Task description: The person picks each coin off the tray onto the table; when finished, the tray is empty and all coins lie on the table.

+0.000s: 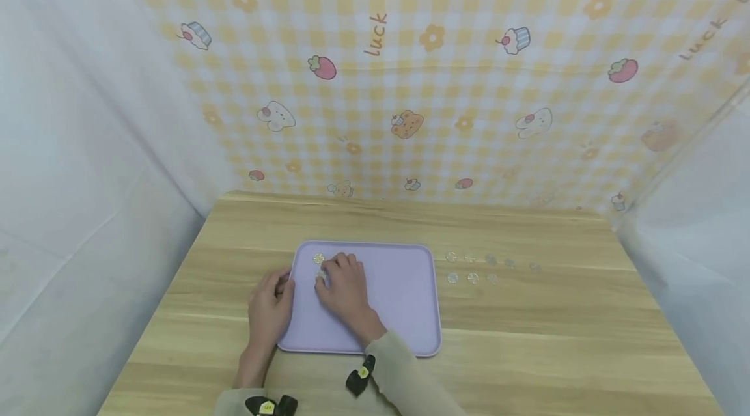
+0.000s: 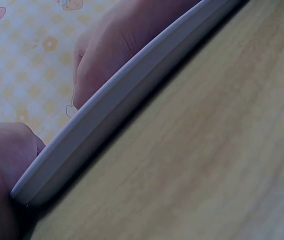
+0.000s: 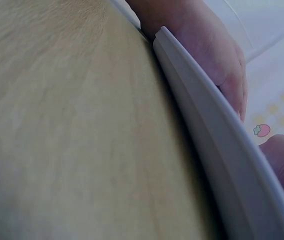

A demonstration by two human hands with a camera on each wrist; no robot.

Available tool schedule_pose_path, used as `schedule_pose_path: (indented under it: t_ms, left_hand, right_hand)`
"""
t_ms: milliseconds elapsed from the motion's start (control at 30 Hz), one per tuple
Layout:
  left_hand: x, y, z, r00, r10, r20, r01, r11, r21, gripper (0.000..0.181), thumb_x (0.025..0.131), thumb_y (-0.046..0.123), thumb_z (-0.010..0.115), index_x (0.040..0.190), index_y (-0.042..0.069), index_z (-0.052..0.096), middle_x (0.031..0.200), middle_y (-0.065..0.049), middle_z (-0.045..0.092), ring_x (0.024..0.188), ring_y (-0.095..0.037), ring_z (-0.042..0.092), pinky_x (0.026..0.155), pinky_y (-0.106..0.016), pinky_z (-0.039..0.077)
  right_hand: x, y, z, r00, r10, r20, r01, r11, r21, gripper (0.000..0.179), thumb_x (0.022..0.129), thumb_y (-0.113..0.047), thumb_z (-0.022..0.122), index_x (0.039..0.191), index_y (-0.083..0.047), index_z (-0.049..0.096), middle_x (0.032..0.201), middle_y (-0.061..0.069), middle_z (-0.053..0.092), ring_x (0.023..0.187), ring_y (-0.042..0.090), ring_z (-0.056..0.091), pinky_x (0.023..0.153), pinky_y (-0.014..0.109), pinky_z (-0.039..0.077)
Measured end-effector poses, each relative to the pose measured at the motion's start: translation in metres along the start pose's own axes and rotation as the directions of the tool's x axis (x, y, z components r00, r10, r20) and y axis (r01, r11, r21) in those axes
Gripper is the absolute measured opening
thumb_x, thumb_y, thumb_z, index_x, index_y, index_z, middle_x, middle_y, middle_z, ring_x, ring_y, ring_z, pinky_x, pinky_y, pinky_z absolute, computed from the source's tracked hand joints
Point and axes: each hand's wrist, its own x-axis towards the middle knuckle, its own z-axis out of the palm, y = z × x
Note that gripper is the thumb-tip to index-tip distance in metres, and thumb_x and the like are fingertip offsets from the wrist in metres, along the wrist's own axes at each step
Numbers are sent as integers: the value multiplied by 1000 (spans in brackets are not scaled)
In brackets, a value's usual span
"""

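A lilac tray [image 1: 401, 299] lies on the wooden table. My left hand [image 1: 271, 308] grips its left rim, thumb and fingers bent at the edge. Over the tray's left half, my right hand [image 1: 346, 289] pinches a small clear round piece [image 1: 320, 274] between thumb and fingers, low over the tray floor. Just behind it sits a round yellowish piece [image 1: 319, 258], near the far left corner. In the left wrist view the tray wall [image 2: 107, 105] hides the right hand's fingertips. The right wrist view shows the left hand [image 3: 207, 50] against the tray's side.
To the right of the tray, several small clear round pieces [image 1: 472, 278] lie in two rows on the table [image 1: 556, 325]. A yellow checked cloth [image 1: 433, 90] hangs behind the table's far edge, with white sheets [image 1: 88, 142] at either side.
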Motion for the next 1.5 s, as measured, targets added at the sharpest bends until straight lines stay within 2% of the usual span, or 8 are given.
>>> schedule_pose_path:
  t_ms: [300, 500, 633, 800, 933, 1167, 1367, 1500]
  left_hand:
    - [0, 0, -1, 1000, -15, 2, 15, 1000, 4, 27, 95, 13, 65, 121, 7, 69, 106, -8, 72, 89, -19, 68, 77, -29, 55]
    - [-1, 0, -1, 1000, -15, -6, 16, 1000, 2, 26, 94, 13, 66, 120, 7, 69, 106, -8, 72, 89, -19, 68, 78, -30, 55]
    - [-1, 0, -1, 1000, -4, -12, 4, 1000, -10, 26, 94, 12, 66, 119, 7, 70, 105, -8, 72, 87, -17, 67, 75, -26, 55]
    - [-1, 0, 1, 1000, 0, -13, 0, 1000, -13, 26, 94, 12, 66, 119, 7, 70, 105, -7, 72, 87, -16, 67, 74, -24, 55]
    - [-1, 0, 1, 1000, -7, -7, 7, 1000, -8, 26, 94, 12, 66, 119, 8, 69, 105, -7, 72, 87, -16, 67, 74, -25, 56]
    - [-2, 2, 1, 999, -28, 22, 28, 1000, -3, 27, 96, 13, 64, 121, 8, 68, 108, -8, 71, 90, -18, 69, 76, -24, 56]
    - [-2, 1, -1, 1000, -21, 19, 21, 1000, -2, 27, 96, 13, 64, 122, 7, 68, 108, -8, 72, 89, -19, 69, 75, -24, 56]
    - [-2, 1, -2, 1000, 0, 8, 0, 1000, 2, 27, 95, 12, 64, 121, 6, 68, 107, -9, 72, 88, -20, 69, 74, -24, 56]
  right_hand:
    - [3, -2, 0, 998, 53, 46, -58, 993, 100, 18, 77, -26, 70, 91, -16, 67, 88, -4, 63, 83, 15, 50, 76, 27, 39]
    - [3, -2, 2, 1000, 10, 27, -14, 986, 168, 11, 78, -18, 69, 87, -20, 63, 75, -11, 62, 74, 10, 54, 72, 25, 41]
    - [2, 0, 1, 1000, -18, 21, 15, 988, 154, 9, 82, -17, 69, 91, -21, 68, 75, -11, 61, 75, 10, 55, 70, 23, 39]
    - [0, 1, 0, 999, -37, 3, 36, 991, 129, 14, 85, -20, 72, 99, -19, 75, 77, -9, 63, 76, 10, 56, 70, 22, 40]
    - [0, 3, -1, 999, -24, 38, 19, 991, 129, 20, 85, -28, 77, 102, -18, 75, 77, -10, 64, 76, 8, 55, 72, 22, 41]
    - [0, 4, -1, 996, -7, 93, -7, 989, 147, 28, 83, -38, 79, 96, -14, 73, 77, -9, 64, 75, 7, 54, 76, 24, 44]
    - [-1, 2, -1, 996, 0, 91, -14, 987, 161, 28, 83, -40, 79, 92, -15, 70, 76, -9, 58, 74, 6, 49, 77, 25, 43]
    - [-2, 0, -3, 997, 8, 78, -26, 974, 223, 28, 82, -39, 80, 91, -17, 67, 78, -9, 59, 74, 6, 49, 77, 24, 42]
